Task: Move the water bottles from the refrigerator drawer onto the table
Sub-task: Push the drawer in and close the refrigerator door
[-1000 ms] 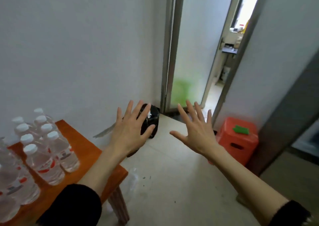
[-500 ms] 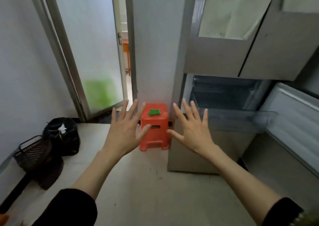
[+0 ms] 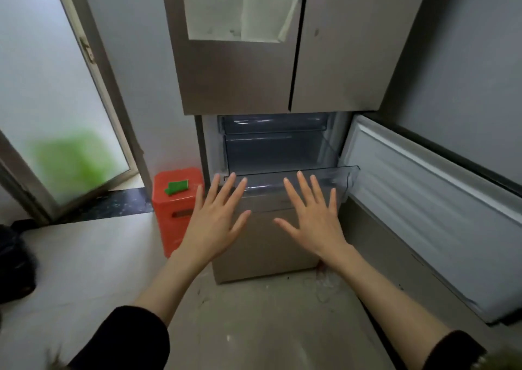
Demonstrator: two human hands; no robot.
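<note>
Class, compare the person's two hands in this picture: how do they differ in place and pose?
The left hand lies before the drawer's left end, beside the orange stool; the right hand lies before its middle. The left thumb points right, the right thumb left. Both are open, palm down, holding nothing.

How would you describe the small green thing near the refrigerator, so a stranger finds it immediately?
Start at the tall refrigerator. On the floor against its lower left side stands an orange plastic stool. The green object lies flat on the stool's top, the only green item on that orange surface.
</note>
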